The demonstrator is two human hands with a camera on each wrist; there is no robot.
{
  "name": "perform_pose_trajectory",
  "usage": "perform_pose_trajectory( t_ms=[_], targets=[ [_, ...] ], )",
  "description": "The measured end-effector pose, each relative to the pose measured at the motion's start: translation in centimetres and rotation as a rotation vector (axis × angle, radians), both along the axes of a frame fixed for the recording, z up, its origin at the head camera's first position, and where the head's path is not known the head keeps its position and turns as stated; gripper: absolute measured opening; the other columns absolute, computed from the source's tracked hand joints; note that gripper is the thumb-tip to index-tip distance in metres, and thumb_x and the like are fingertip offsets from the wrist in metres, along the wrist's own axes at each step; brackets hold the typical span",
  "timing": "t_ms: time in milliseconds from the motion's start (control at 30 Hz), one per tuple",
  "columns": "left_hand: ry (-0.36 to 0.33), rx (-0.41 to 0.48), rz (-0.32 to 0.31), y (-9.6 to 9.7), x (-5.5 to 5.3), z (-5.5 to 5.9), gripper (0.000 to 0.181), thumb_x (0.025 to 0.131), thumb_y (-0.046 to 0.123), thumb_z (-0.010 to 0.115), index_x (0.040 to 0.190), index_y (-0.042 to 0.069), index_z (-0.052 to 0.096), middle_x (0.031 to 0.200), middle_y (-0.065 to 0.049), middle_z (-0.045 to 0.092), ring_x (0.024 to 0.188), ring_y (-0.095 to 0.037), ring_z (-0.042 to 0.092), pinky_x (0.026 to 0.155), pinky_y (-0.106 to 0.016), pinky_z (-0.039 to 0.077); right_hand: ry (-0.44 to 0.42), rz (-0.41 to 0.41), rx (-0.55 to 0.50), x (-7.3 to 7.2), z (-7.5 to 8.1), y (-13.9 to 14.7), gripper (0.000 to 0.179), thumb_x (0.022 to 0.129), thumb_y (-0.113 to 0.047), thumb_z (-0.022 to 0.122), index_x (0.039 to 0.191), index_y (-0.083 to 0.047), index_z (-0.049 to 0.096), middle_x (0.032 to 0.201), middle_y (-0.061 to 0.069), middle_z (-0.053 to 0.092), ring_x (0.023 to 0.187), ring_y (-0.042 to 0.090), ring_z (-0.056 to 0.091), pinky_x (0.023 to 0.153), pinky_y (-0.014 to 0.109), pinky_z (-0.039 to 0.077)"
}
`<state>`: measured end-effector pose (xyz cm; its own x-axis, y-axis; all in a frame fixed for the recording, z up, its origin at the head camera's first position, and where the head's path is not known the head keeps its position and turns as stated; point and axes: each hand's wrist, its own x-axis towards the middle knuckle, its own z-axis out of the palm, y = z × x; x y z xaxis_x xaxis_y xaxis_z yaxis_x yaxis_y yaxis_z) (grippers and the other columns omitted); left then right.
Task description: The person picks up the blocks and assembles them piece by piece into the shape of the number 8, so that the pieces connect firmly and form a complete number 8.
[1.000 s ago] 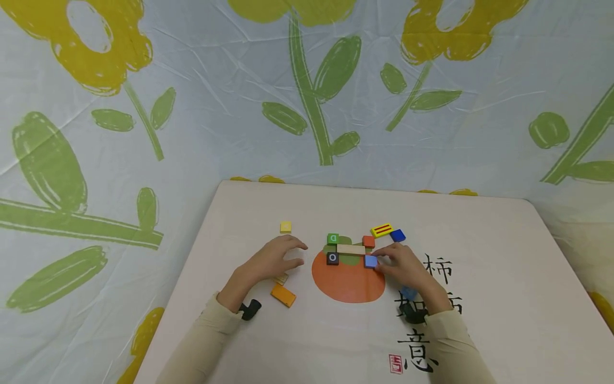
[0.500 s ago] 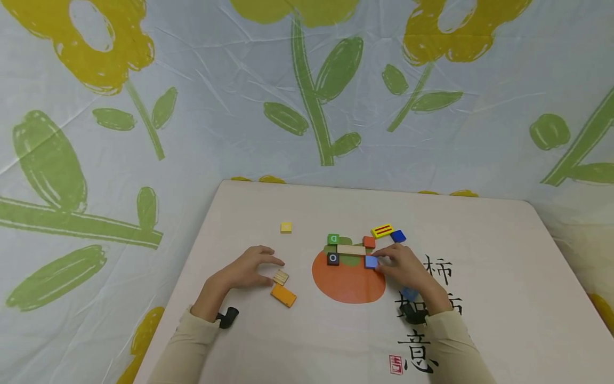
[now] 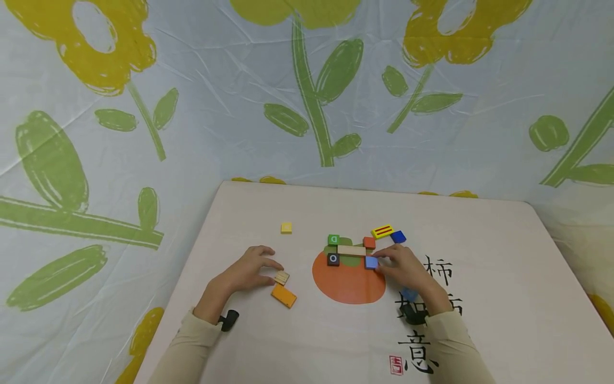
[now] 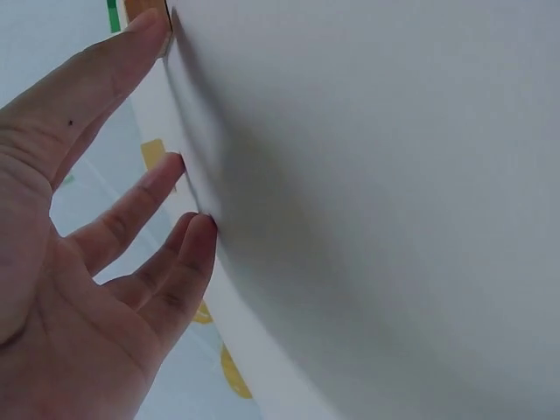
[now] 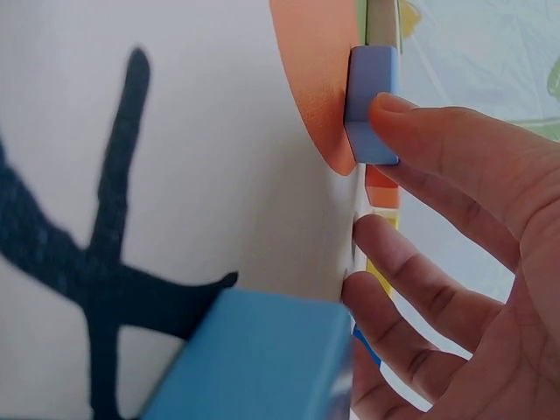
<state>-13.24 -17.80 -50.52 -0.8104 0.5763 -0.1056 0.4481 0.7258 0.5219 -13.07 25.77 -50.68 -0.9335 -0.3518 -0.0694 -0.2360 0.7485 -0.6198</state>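
Observation:
In the head view my left hand [image 3: 247,270] has its thumb and index finger on either side of a small striped wooden block [image 3: 282,277], pinching it at the table. The left wrist view shows this block [image 4: 150,10] only partly, at the top edge by a fingertip; the other fingers spread away. My right hand [image 3: 403,268] pinches a light blue block [image 3: 371,262] between thumb and index finger. That block touches one end of a plain wooden plank [image 3: 352,250]. Around the plank sit a green block [image 3: 333,240], a black block [image 3: 333,260] and a red block [image 3: 369,243].
An orange block [image 3: 284,295] lies just below the striped one. Farther off are a pale yellow block [image 3: 286,228], a yellow block with red stripes [image 3: 382,231] and a dark blue block [image 3: 398,237]. Another blue block [image 5: 254,359] lies beneath my right wrist.
My left hand has moved left and back from beside the arrangement to the striped wooden block, its fingers closing on it. My right hand stays at the light blue block.

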Motion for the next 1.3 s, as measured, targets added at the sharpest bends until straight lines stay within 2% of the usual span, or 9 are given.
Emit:
perform_pose_trajectory(
  t_ms=[133,300,533,667,933,1300],
  targets=[
    [0.022,0.005,-0.013,-0.1,0.0,-0.2,0.032,0.082,0.020,0.084,0.113,0.019,0.077,0.135,-0.015,0.054,0.128,-0.041,0.044,0.103,-0.054,0.039,-0.002,-0.004,-0.002,0.1,0.0,0.1,0.027,0.090,-0.014,0.076,0.117,-0.009,0.074,0.111,0.013,0.060,0.103,0.032,0.053,0.086,0.053,0.049],
    [0.038,-0.003,-0.022,0.0,-0.1,0.1,0.031,0.085,0.022,0.082,0.115,0.018,0.076,0.132,-0.013,0.057,0.124,-0.037,0.048,0.103,-0.053,0.040,0.001,-0.004,0.001,0.1,0.0,0.1,0.027,0.090,-0.014,0.076,0.117,-0.009,0.074,0.110,0.013,0.060,0.102,0.032,0.053,0.086,0.051,0.048],
    [0.024,-0.002,-0.040,1.4,-0.3,0.5,0.033,0.089,0.024,0.078,0.121,0.016,0.073,0.130,-0.009,0.060,0.123,-0.031,0.052,0.104,-0.049,0.040,0.005,0.003,0.007,0.1,0.0,0.1,0.026,0.091,-0.014,0.075,0.116,-0.009,0.074,0.109,0.012,0.060,0.101,0.030,0.052,0.083,0.048,0.048],
    [0.011,-0.020,-0.025,3.0,-0.4,0.6,0.034,0.091,0.026,0.077,0.123,0.017,0.072,0.130,-0.007,0.060,0.125,-0.028,0.052,0.104,-0.047,0.041,0.004,0.005,-0.003,0.0,-0.1,0.1,0.025,0.091,-0.014,0.075,0.116,-0.010,0.074,0.109,0.011,0.060,0.100,0.030,0.052,0.082,0.046,0.047],
    [-0.030,-0.056,-0.019,7.6,0.0,1.0,0.035,0.094,0.027,0.072,0.128,0.019,0.069,0.129,-0.002,0.062,0.122,-0.023,0.055,0.101,-0.046,0.045,0.008,0.008,0.005,0.0,-0.3,0.1,0.026,0.091,-0.014,0.074,0.116,-0.011,0.074,0.111,0.011,0.060,0.101,0.029,0.052,0.083,0.046,0.047],
    [0.075,-0.074,0.058,11.6,1.1,0.3,0.034,0.092,0.027,0.075,0.123,0.013,0.071,0.117,-0.006,0.067,0.112,-0.025,0.061,0.091,-0.038,0.051,-0.001,0.002,0.019,0.0,-0.2,0.1,0.025,0.091,-0.014,0.074,0.115,-0.011,0.074,0.110,0.011,0.061,0.102,0.030,0.052,0.084,0.049,0.048]
  ],
)
